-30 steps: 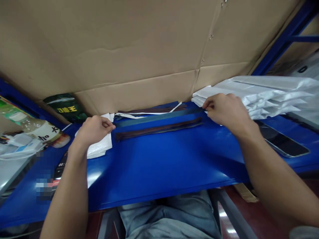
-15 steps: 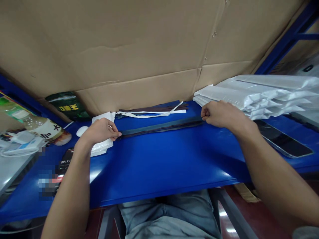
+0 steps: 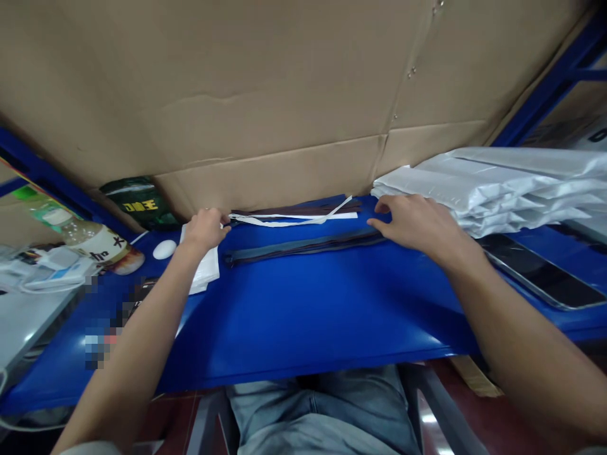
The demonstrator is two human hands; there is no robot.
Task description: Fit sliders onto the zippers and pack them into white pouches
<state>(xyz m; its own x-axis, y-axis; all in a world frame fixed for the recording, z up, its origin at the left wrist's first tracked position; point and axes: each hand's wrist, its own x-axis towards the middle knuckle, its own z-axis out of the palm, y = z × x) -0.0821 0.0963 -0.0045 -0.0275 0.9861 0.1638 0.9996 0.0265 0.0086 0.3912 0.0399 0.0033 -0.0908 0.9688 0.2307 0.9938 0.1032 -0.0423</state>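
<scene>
A bundle of long dark blue and brown strips (image 3: 303, 248), which look like zippers, lies flat across the table in front of me. Behind it are more brown strips (image 3: 284, 210) with a narrow white strip (image 3: 289, 222) on top, curving up at its right end. My left hand (image 3: 205, 229) is at the left end of this rear group, thumb and fingers slightly apart; whether it touches the strips is unclear. Over the right end of the front bundle hovers my right hand (image 3: 408, 221), its thumb and forefinger spread, holding nothing.
White packets (image 3: 474, 186) are stacked at the back right, with a phone (image 3: 545, 272) in front. Folded white sheets (image 3: 206, 272), a white egg-shaped object (image 3: 164, 249), a bottle (image 3: 102, 243) and a dark green bag (image 3: 140, 202) occupy the left. Cardboard (image 3: 284, 95) lines the back.
Both hands have let go of the front bundle, which stays on the table. My left hand has moved back towards the rear strips. The fingers of my right hand have opened.
</scene>
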